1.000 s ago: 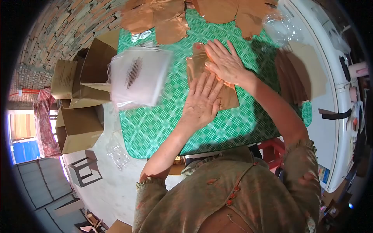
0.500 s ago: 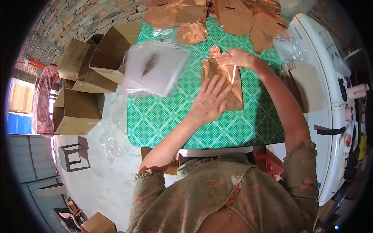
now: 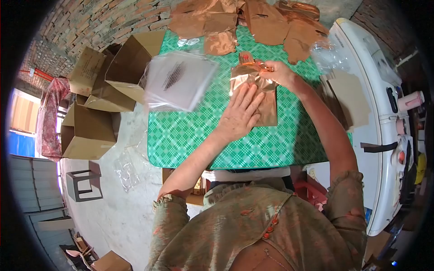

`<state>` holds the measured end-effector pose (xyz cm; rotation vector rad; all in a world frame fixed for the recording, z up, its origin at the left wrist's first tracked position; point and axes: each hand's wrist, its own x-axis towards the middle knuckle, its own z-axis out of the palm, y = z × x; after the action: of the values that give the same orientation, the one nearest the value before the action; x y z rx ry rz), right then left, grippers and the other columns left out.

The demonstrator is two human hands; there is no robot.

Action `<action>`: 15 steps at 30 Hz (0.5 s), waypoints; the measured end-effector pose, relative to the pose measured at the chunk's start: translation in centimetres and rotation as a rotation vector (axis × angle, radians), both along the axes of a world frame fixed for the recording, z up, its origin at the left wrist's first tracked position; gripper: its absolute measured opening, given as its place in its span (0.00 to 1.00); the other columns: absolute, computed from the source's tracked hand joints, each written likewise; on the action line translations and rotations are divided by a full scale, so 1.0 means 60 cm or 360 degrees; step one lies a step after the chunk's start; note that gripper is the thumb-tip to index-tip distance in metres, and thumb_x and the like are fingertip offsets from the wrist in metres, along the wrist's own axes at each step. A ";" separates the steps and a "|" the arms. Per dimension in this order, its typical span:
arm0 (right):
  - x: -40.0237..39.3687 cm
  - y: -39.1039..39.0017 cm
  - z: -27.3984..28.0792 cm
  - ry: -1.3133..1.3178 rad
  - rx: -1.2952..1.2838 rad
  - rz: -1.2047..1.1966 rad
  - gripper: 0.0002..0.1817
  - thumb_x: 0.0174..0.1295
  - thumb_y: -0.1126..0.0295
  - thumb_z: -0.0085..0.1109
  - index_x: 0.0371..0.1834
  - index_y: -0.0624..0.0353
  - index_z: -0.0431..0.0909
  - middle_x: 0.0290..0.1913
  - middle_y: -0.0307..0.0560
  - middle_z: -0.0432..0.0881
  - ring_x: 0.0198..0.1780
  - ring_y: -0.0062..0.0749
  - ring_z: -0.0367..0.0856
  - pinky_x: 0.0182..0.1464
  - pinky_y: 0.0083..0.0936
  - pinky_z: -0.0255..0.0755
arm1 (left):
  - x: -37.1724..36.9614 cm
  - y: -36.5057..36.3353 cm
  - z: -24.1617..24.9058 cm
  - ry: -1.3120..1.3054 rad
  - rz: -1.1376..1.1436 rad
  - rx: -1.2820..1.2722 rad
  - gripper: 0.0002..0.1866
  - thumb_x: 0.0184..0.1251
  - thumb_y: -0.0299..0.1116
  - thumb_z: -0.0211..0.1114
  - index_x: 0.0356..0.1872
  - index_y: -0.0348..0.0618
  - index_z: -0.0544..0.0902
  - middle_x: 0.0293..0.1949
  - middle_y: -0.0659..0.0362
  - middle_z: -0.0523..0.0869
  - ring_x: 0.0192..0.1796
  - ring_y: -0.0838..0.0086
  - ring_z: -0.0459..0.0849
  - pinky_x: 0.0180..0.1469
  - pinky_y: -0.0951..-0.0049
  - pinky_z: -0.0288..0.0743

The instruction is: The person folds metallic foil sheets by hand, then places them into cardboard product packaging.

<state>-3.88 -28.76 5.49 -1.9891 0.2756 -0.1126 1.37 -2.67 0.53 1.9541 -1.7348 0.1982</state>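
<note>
In the head view, a rounded-corner desk covered in green checked cloth [image 3: 181, 140] stands between brown cardboard boxes [image 3: 92, 135] on the pale concrete floor [image 3: 122, 217] and a long white appliance [image 3: 384, 149], near a rough brick wall [image 3: 99, 22]. On it, the shiny copper-coloured foil piece [image 3: 266, 108] lies under the flat, spread left hand [image 3: 237, 116]; the right hand [image 3: 276, 74] pinches its upper edge. Clear plastic bags [image 3: 181, 81] lie to the left.

On the table [image 3: 181, 140], a foil piece [image 3: 267, 109] is laid near the centre of the frame, with a stack of plastic sleeves [image 3: 187, 83] placed to its left and foil sheets [image 3: 264, 25] spread behind it. Cardboard boxes [image 3: 92, 137] are set left of the table, above an open stand [image 3: 72, 187] at lower left.
</note>
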 end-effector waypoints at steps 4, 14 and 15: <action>-0.054 0.054 0.065 -0.0369 -0.0416 -0.0176 0.13 0.74 0.65 0.66 0.47 0.67 0.80 0.33 0.46 0.82 0.36 0.25 0.77 0.41 0.31 0.74 | -0.002 0.028 0.048 0.0067 0.0147 -0.0409 0.46 0.73 0.43 0.71 0.86 0.43 0.59 0.87 0.42 0.55 0.88 0.42 0.51 0.87 0.42 0.45; -0.315 0.262 0.025 -0.0925 -0.1288 0.0276 0.12 0.60 0.73 0.71 0.48 0.58 0.86 0.55 0.44 0.91 0.59 0.38 0.88 0.60 0.43 0.76 | -0.075 0.161 0.040 0.0379 0.0052 -0.0450 0.41 0.60 0.29 0.80 0.77 0.43 0.74 0.73 0.48 0.80 0.75 0.48 0.77 0.76 0.48 0.68; -0.332 0.274 0.004 -0.0901 -0.1289 0.0292 0.13 0.60 0.73 0.71 0.49 0.57 0.85 0.56 0.44 0.90 0.60 0.38 0.87 0.61 0.43 0.75 | -0.085 0.171 0.036 0.0327 -0.0056 -0.0377 0.38 0.61 0.28 0.79 0.75 0.44 0.77 0.70 0.50 0.83 0.73 0.50 0.80 0.75 0.49 0.70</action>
<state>-23.80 -12.29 5.72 -2.6474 -0.3835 -0.7508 -3.74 7.57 2.69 1.7088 -1.5374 0.1753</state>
